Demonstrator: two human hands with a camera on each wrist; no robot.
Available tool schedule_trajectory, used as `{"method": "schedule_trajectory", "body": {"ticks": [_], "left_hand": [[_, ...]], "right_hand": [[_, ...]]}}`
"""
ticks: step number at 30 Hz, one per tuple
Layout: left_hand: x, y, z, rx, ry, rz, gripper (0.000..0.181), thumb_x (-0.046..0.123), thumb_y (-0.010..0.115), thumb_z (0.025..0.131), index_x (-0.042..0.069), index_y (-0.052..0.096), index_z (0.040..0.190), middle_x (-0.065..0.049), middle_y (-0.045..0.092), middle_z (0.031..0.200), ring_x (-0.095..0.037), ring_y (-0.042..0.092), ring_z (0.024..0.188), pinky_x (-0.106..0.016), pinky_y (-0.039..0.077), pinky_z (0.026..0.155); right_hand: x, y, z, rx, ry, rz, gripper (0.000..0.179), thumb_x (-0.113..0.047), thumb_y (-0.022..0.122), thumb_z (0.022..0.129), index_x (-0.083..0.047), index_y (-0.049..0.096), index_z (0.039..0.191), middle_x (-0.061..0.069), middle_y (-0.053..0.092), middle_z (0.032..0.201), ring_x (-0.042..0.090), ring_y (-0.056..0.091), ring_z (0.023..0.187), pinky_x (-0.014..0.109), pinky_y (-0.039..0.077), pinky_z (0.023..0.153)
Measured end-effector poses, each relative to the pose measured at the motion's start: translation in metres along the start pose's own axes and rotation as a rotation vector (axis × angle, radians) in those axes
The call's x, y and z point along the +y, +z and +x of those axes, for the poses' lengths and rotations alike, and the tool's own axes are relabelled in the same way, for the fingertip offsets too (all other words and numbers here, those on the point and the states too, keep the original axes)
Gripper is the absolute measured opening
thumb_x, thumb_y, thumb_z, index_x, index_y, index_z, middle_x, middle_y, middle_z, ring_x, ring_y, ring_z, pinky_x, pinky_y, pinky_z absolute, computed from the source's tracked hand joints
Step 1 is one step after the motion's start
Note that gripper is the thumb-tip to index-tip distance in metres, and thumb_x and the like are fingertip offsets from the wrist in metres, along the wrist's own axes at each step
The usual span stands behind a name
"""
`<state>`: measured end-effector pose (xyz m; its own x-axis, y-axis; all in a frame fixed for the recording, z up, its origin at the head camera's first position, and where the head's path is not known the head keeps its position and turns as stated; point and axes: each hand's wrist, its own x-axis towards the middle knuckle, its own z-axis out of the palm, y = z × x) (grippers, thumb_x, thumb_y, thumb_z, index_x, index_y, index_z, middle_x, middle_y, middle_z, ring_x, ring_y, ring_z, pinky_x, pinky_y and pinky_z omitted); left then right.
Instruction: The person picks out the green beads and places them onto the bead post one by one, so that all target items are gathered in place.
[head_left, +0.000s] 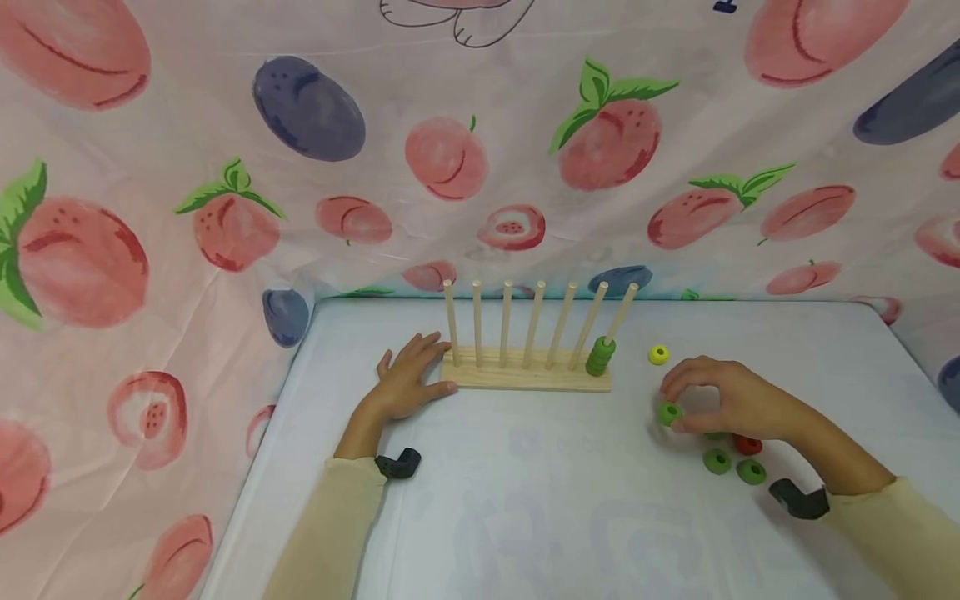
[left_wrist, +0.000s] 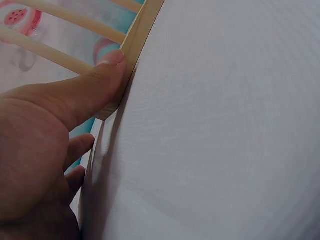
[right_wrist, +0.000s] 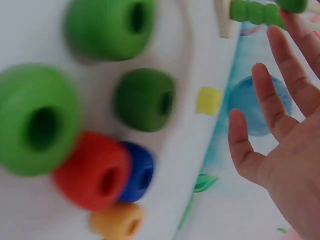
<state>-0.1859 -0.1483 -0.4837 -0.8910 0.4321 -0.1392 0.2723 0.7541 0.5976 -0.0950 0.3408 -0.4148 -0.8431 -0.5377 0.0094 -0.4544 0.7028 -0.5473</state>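
A wooden peg rack [head_left: 525,379] with a row of upright pegs stands at the middle back of the table. Its rightmost peg carries a stack of green beads [head_left: 601,357]. At the rack's left end, my left hand [head_left: 408,383] holds the base, thumb at the front edge and fingers toward the back; the left wrist view shows the thumb on the wood. Right of the rack, my right hand [head_left: 750,404] pinches a green bead [head_left: 670,413] between thumb and fingertips. In the right wrist view that bead [right_wrist: 294,5] is cut off by the top edge.
Below the right hand lie loose green beads [head_left: 717,461] and a red bead [head_left: 747,445]. The right wrist view also shows a blue bead [right_wrist: 137,170] and an orange bead [right_wrist: 120,220] there. A yellow bead [head_left: 658,355] sits farther back. A fruit-print curtain [head_left: 450,167] hangs behind the table.
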Motion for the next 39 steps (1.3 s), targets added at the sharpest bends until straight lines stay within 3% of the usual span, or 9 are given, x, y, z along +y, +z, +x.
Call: {"method": "schedule_trajectory", "body": {"ticks": [5, 9, 13, 17, 21, 25, 31, 39], "left_hand": [[-0.001, 0.001, -0.001, 0.005, 0.001, 0.003, 0.073, 0.047, 0.073, 0.092, 0.024, 0.044, 0.155, -0.003, 0.024, 0.171, -0.031, 0.008, 0.16, -0.069, -0.005, 0.119], [-0.002, 0.001, -0.001, 0.005, 0.0, 0.0, 0.073, 0.048, 0.072, 0.092, 0.024, 0.043, 0.155, -0.002, 0.024, 0.171, -0.031, 0.008, 0.16, -0.069, -0.005, 0.119], [-0.001, 0.001, -0.001, 0.003, -0.002, -0.001, 0.074, 0.048, 0.072, 0.092, 0.024, 0.043, 0.155, -0.002, 0.024, 0.171, -0.031, 0.008, 0.16, -0.069, -0.005, 0.12], [-0.001, 0.0, -0.002, 0.006, -0.004, -0.003, 0.074, 0.048, 0.073, 0.092, 0.024, 0.043, 0.155, -0.002, 0.024, 0.171, -0.031, 0.008, 0.16, -0.069, -0.005, 0.12], [-0.001, 0.001, -0.001, 0.004, -0.007, -0.001, 0.073, 0.048, 0.072, 0.092, 0.024, 0.043, 0.155, -0.002, 0.023, 0.171, -0.03, 0.008, 0.16, -0.069, -0.006, 0.12], [-0.001, 0.001, -0.001, 0.003, -0.006, 0.002, 0.074, 0.048, 0.072, 0.092, 0.024, 0.043, 0.155, -0.002, 0.023, 0.171, -0.03, 0.008, 0.161, -0.068, -0.006, 0.12], [-0.001, 0.001, 0.0, 0.004, -0.001, -0.001, 0.073, 0.049, 0.072, 0.093, 0.024, 0.043, 0.155, -0.002, 0.024, 0.171, -0.03, 0.007, 0.161, -0.068, -0.005, 0.12], [-0.001, 0.001, 0.0, 0.006, 0.005, -0.003, 0.073, 0.048, 0.072, 0.092, 0.024, 0.043, 0.155, -0.002, 0.024, 0.171, -0.03, 0.008, 0.161, -0.069, -0.005, 0.12]], "right_hand": [[-0.011, -0.013, 0.014, 0.098, 0.023, -0.028, 0.026, -0.027, 0.085, 0.084, -0.038, 0.071, 0.102, -0.013, 0.068, 0.116, -0.003, 0.055, 0.112, 0.049, 0.054, 0.091], [-0.022, -0.026, 0.025, 0.177, 0.08, -0.009, 0.024, -0.026, 0.087, 0.082, -0.036, 0.072, 0.099, -0.009, 0.068, 0.119, -0.004, 0.051, 0.113, 0.054, 0.05, 0.094], [-0.032, -0.04, 0.037, 0.257, 0.118, -0.031, 0.025, -0.025, 0.088, 0.081, -0.033, 0.073, 0.099, -0.009, 0.067, 0.121, -0.006, 0.05, 0.113, 0.034, 0.049, 0.097], [-0.041, -0.052, 0.049, 0.313, 0.123, -0.031, 0.024, -0.022, 0.086, 0.082, -0.027, 0.074, 0.102, -0.007, 0.067, 0.122, -0.008, 0.049, 0.113, 0.014, 0.042, 0.09], [-0.049, -0.062, 0.06, 0.368, 0.136, 0.015, 0.024, -0.02, 0.084, 0.084, -0.021, 0.075, 0.105, -0.002, 0.067, 0.122, -0.008, 0.048, 0.113, 0.011, 0.04, 0.088], [-0.057, -0.072, 0.07, 0.422, 0.164, 0.089, 0.025, -0.019, 0.083, 0.085, -0.017, 0.074, 0.108, -0.007, 0.065, 0.122, -0.004, 0.05, 0.114, 0.009, 0.04, 0.088], [-0.066, -0.077, 0.081, 0.443, 0.153, 0.131, 0.026, -0.02, 0.082, 0.086, -0.016, 0.074, 0.11, -0.018, 0.063, 0.12, -0.001, 0.051, 0.113, 0.012, 0.04, 0.09], [-0.073, -0.068, 0.091, 0.413, 0.139, 0.141, 0.022, -0.019, 0.081, 0.087, -0.014, 0.073, 0.106, -0.003, 0.066, 0.123, 0.0, 0.051, 0.115, 0.017, 0.042, 0.089]]}}
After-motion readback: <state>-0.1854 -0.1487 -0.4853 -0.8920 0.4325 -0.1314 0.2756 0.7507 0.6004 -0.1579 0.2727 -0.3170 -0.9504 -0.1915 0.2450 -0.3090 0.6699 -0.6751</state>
